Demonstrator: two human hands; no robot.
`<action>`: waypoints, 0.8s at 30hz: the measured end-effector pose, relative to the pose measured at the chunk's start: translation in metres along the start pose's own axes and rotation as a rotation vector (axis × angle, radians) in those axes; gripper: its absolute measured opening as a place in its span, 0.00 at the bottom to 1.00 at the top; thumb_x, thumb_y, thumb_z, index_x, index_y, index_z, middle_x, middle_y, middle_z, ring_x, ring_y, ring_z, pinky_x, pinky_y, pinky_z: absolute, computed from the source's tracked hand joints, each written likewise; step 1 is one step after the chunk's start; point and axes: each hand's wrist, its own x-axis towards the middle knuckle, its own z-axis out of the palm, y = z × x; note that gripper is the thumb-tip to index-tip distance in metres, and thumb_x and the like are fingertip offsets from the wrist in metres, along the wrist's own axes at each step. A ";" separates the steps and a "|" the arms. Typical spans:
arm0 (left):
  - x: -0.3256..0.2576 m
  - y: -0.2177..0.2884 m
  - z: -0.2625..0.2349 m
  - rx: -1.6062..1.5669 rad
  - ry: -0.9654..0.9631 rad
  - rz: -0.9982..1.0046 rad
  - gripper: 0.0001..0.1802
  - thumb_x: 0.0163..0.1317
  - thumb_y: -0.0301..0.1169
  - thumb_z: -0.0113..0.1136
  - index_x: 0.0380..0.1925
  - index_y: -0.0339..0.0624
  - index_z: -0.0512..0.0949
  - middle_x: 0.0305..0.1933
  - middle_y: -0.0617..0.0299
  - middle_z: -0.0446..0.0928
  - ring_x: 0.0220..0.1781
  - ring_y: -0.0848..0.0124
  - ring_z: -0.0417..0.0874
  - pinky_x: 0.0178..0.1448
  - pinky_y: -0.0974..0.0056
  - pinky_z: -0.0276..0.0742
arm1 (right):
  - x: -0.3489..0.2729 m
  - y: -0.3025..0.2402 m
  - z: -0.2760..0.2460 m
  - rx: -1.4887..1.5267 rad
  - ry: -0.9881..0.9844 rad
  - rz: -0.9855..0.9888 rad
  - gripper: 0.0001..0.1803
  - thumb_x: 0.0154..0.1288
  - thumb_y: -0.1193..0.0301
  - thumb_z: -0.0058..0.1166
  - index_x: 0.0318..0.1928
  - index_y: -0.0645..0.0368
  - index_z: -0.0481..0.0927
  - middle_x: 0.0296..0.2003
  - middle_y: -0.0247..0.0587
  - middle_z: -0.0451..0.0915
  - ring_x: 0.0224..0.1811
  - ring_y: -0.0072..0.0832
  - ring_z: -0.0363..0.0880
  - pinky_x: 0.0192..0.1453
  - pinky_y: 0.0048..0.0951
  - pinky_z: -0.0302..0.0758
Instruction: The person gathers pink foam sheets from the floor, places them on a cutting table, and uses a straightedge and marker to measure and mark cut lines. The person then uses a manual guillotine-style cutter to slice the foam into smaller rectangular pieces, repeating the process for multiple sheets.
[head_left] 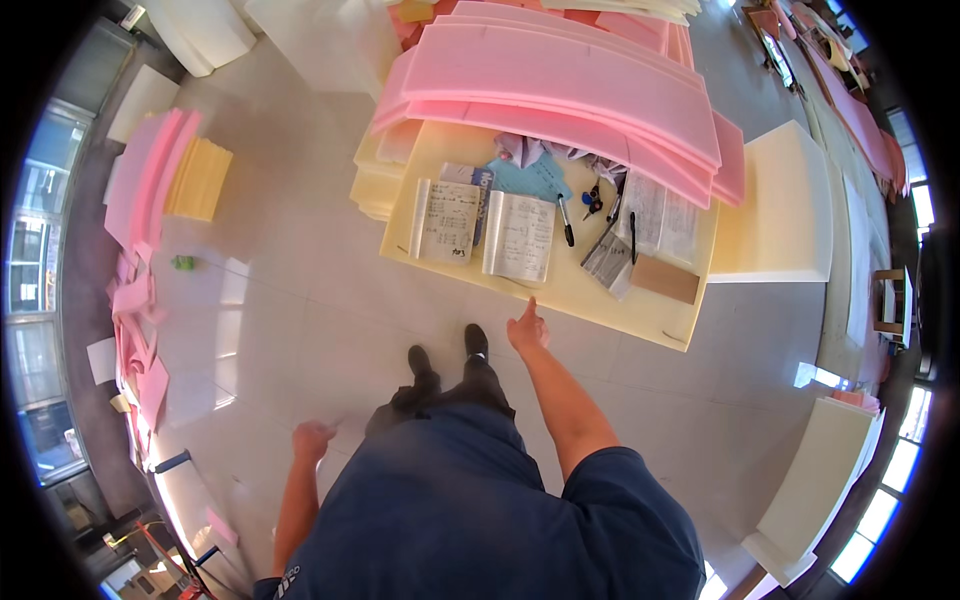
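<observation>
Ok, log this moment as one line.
right hand: empty, pointing toward open notebook | left hand: low at side, blurred | yellow foam slab: bears notebooks, black marker | pink foam sheets stacked behind

A person seen from above wears a dark navy short-sleeved shirt — small white lettering near its lower left hem — with dark trousers, black shoes and bare forearms.

A big yellow foam block sits in the middle of the floor. On it lie two open notebooks, a black pen and scissors. Pink foam sheets are piled on its far side. The right hand points just beside its near edge. The left hand hangs well apart from it.
</observation>
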 end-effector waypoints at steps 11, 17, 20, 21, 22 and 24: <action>-0.001 -0.024 0.010 -0.056 -0.003 -0.060 0.20 0.44 0.47 0.67 0.26 0.41 0.83 0.31 0.48 0.82 0.38 0.53 0.82 0.44 0.53 0.75 | -0.006 -0.017 0.011 0.024 0.063 -0.077 0.43 0.57 0.56 0.54 0.71 0.49 0.52 0.50 0.55 0.77 0.55 0.45 0.75 0.60 0.42 0.70; 0.018 -0.088 0.060 -0.097 0.052 0.117 0.19 0.47 0.49 0.65 0.25 0.43 0.83 0.26 0.52 0.81 0.31 0.61 0.83 0.36 0.56 0.77 | 0.058 0.024 0.093 -0.040 0.001 -0.446 0.32 0.60 0.50 0.51 0.61 0.53 0.70 0.56 0.53 0.73 0.57 0.48 0.72 0.63 0.46 0.67; 0.024 -0.124 0.049 -0.024 0.087 -0.033 0.19 0.47 0.51 0.64 0.29 0.49 0.83 0.36 0.55 0.82 0.43 0.57 0.81 0.46 0.54 0.77 | 0.053 -0.002 0.125 -0.468 0.030 -0.819 0.30 0.62 0.51 0.49 0.54 0.63 0.75 0.53 0.54 0.76 0.56 0.46 0.73 0.61 0.46 0.68; 0.044 -0.127 0.046 -0.054 0.067 -0.096 0.19 0.48 0.52 0.64 0.30 0.50 0.83 0.37 0.56 0.82 0.45 0.56 0.81 0.48 0.55 0.77 | 0.095 -0.003 0.141 -0.641 0.109 -0.972 0.30 0.60 0.52 0.51 0.53 0.65 0.76 0.51 0.53 0.78 0.56 0.44 0.75 0.60 0.44 0.69; 0.024 -0.155 0.063 -0.147 0.013 -0.250 0.19 0.48 0.52 0.64 0.30 0.50 0.83 0.38 0.56 0.82 0.45 0.57 0.81 0.48 0.55 0.77 | 0.039 -0.042 0.149 -0.487 -0.137 -0.714 0.29 0.55 0.54 0.56 0.49 0.66 0.78 0.38 0.48 0.84 0.48 0.40 0.81 0.56 0.41 0.72; 0.023 -0.168 0.058 -0.276 -0.014 -0.261 0.19 0.48 0.52 0.64 0.32 0.51 0.83 0.39 0.57 0.82 0.46 0.57 0.81 0.50 0.55 0.77 | 0.052 -0.075 0.159 -0.506 -0.100 -0.854 0.23 0.52 0.61 0.58 0.43 0.67 0.81 0.23 0.45 0.83 0.31 0.35 0.85 0.42 0.34 0.79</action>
